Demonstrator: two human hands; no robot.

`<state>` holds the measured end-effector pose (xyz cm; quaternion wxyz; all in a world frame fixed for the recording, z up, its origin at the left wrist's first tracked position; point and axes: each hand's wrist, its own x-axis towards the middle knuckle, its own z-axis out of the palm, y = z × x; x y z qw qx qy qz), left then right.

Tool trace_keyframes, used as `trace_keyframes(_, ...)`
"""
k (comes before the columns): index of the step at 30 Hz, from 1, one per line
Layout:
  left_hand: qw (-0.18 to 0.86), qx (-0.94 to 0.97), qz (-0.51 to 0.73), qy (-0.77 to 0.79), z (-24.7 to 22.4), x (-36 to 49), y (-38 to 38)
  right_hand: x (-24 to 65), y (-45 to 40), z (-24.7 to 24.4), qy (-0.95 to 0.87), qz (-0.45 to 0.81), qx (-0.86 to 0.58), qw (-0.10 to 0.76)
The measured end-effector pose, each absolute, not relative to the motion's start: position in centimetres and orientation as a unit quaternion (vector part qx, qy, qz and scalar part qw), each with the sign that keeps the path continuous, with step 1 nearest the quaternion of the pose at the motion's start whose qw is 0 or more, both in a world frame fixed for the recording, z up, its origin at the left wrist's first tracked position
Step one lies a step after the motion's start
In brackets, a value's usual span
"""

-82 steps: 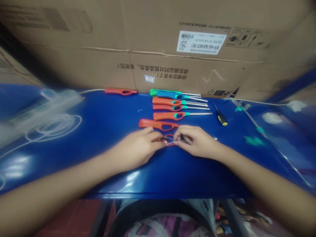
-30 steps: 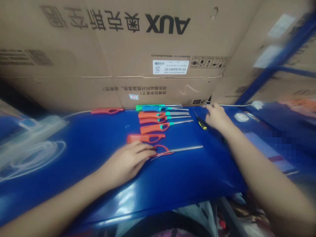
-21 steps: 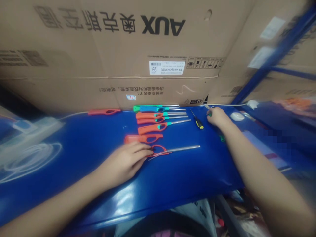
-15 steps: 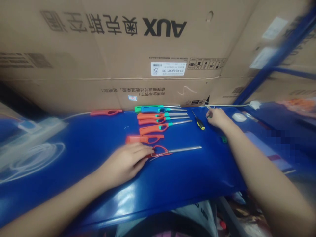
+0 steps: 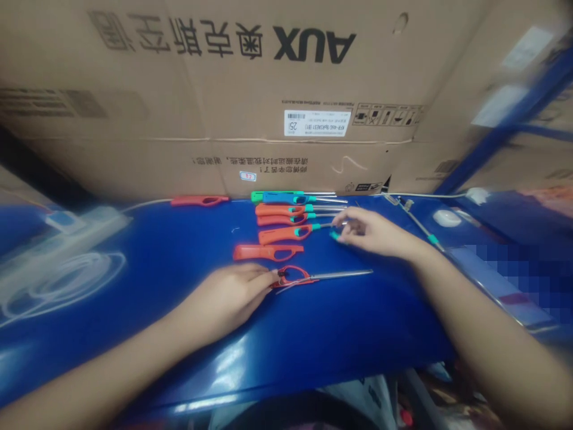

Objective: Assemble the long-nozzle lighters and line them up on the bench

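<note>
Where the red handle (image 5: 306,273) ends, silver tube (image 5: 344,275), slim, straight

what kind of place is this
Probably a small workshop or assembly bench, though the wider room is out of view: a shiny blue tabletop, long-nosed lighters laid out in a row, and cardboard with upside-down AUX print behind.

It is looking like a small workshop: on the blue desk (image 5: 340,334), lighters (image 5: 283,234) and a loose casing (image 5: 253,253) are lying in a row, and behind the desk a large printed carton (image 5: 215,113) is standing.
</note>
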<state>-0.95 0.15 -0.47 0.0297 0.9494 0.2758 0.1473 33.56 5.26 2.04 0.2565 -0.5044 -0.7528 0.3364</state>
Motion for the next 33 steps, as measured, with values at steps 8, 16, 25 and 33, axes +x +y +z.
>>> trace_keyframes(8, 0.122, 0.926, 0.153, 0.323, -0.2, -0.8, 0.0, 32.6, 4.5, 2.0, -0.845, 0.234, -0.468, 0.111)
trace_keyframes(16, 0.157, 0.913, 0.191, 0.323, -0.6, -0.3, -0.1, 30.2, 3.1, 1.5, -0.869, 0.219, -0.406, 0.177)
trace_keyframes(25, 0.18, 0.904, 0.23, 0.314, -1.1, -0.1, 0.2, 26.7, 1.1, 0.2, -0.895, 0.21, -0.346, 0.186)
trace_keyframes(33, 0.207, 0.893, 0.25, 0.314, -1.0, 0.3, -0.3, 26.4, 0.9, -0.2, -0.922, 0.172, -0.305, 0.163)
